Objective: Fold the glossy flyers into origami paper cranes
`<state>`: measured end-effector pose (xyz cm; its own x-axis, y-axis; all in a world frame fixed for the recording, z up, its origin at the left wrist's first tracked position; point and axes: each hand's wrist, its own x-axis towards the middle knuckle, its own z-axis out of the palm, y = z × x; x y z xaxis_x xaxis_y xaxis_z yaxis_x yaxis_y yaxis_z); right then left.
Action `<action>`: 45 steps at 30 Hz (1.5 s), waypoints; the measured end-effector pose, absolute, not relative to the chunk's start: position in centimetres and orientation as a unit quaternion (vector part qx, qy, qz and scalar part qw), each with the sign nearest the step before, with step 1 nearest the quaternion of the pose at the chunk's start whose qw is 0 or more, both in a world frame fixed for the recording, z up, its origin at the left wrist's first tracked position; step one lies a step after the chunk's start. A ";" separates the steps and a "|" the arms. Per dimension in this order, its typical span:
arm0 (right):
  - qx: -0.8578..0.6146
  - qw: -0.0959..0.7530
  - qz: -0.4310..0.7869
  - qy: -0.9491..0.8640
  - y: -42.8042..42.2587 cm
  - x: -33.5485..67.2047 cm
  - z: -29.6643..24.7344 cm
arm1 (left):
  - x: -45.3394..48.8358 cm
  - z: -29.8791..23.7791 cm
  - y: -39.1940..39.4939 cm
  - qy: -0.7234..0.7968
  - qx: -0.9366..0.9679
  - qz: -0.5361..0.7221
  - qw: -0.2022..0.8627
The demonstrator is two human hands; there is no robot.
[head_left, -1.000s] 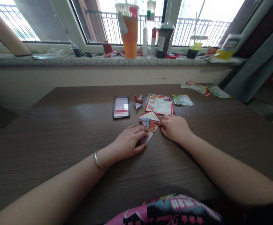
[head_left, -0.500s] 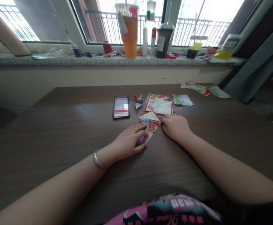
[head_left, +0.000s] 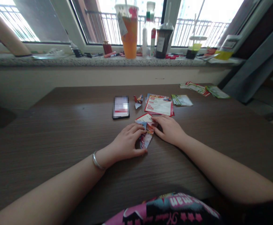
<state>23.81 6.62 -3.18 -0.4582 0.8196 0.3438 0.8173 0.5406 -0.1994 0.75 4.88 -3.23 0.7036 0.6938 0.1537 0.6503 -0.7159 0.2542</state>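
Note:
A folded sheet of printed paper (head_left: 148, 137), kite-shaped with a white, red-edged tip, lies on the brown table between my hands. My left hand (head_left: 128, 141) rests on its left side, fingers spread over the folds and thumb near the lower point. From the right, my right hand (head_left: 169, 128) touches the upper right part with its fingertips, the thumb apart from the index finger. Fingers cover part of both side edges. Just beyond sits a stack of red-edged printed sheets (head_left: 159, 105). A small folded paper figure (head_left: 138, 100) stands to its left.
A phone (head_left: 121, 107) lies left of the paper figure. Green-printed sheets (head_left: 182, 100) and more papers (head_left: 197, 88) are at the back right. On the windowsill (head_left: 91, 62) stand an orange drink cup (head_left: 130, 37), a dark cup (head_left: 163, 42) and bottles.
My right hand has moved left onto the paper's upper right part. The paper has shifted slightly left and turned, and my left thumb has moved down a little.

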 end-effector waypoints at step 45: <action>-0.429 0.333 0.226 -0.809 7.4 25.4 -3.8 | -0.2 -3.4 4.6 0.418 0.907 0.043 -0.003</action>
<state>25.37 7.39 -3.78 -0.4095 0.8446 0.3450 0.5438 0.5296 -0.6510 -0.16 4.57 -3.39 0.6460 0.7590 0.0812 0.7595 -0.6497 0.0304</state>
